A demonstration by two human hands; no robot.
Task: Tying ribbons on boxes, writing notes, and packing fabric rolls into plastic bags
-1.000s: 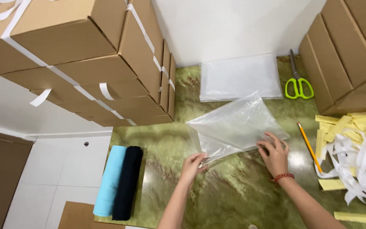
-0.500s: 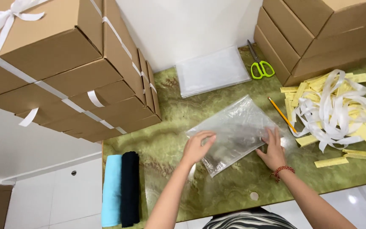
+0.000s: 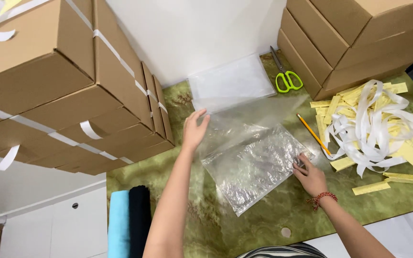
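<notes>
A clear plastic bag (image 3: 259,165) lies crumpled on the green marbled table (image 3: 273,220). Its upper flap is lifted and spread toward the back. My left hand (image 3: 194,129) is raised with fingers apart, holding the flap's left edge. My right hand (image 3: 309,174), with a red bead bracelet at the wrist, pinches the bag's right edge against the table.
A stack of clear bags (image 3: 230,83) lies at the back by the wall. Green-handled scissors (image 3: 285,76) and a yellow pencil (image 3: 314,134) lie to the right, beside a heap of white ribbons and yellow paper strips (image 3: 378,124). Cardboard boxes (image 3: 63,91) stand on both sides. Rolled blue and black cloth (image 3: 130,220) lies at the front left.
My left hand has moved up and back from the bag's near corner, lifting the upper flap open. My right hand stays on the bag's right edge. The view has shifted closer.
</notes>
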